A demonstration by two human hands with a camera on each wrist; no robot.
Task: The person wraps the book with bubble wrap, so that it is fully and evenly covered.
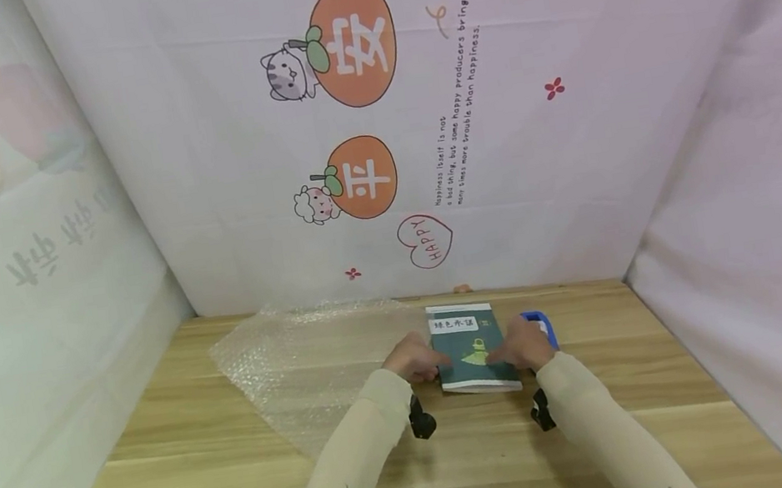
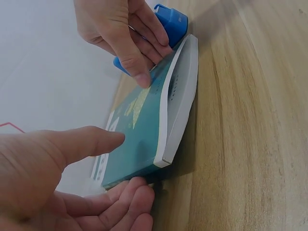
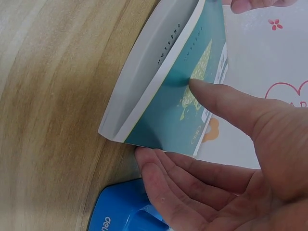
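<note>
A dark green packet [image 1: 473,350] with white ends and a yellow-green picture lies on the wooden table. Its near end gapes a little, showing a pale inside in both wrist views. My left hand [image 1: 414,357] grips the left edge, thumb on the printed face and fingers curled at the side, partly under the edge. On the opposite edge my right hand [image 1: 524,342] holds it likewise, its thumb [image 3: 226,98] pressing near the picture and fingertips against the side.
Clear bubble wrap [image 1: 303,367] is spread on the table [image 1: 471,476] to the left. Just right of the right hand sits a blue plastic object [image 3: 120,207] lettered "deli". A printed white cloth [image 1: 543,196] hangs behind, with white cloth along both sides.
</note>
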